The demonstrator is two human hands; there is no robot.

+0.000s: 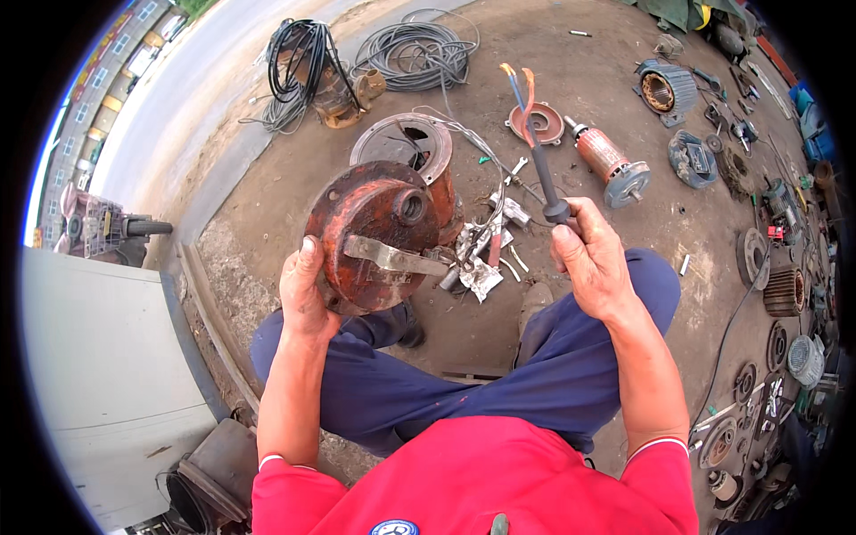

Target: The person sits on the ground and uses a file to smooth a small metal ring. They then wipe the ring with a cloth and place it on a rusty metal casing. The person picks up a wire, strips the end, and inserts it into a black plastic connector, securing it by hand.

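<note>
At frame centre my left hand (303, 290) grips the rusty red motor end cover (379, 232) upright, face toward me, while my right hand (590, 259) clutches a black cable (541, 174), its 2 cores up.

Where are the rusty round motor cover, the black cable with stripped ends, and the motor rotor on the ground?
rusty round motor cover (379, 227), head view, on its flat rusty face.
black cable (541, 174), head view, on its black sheath above the right hand.
motor rotor (603, 156), head view, on its reddish core.

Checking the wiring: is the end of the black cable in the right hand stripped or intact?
Stripped: the black cable ends in separate blue and orange cores above the right hand.
</note>
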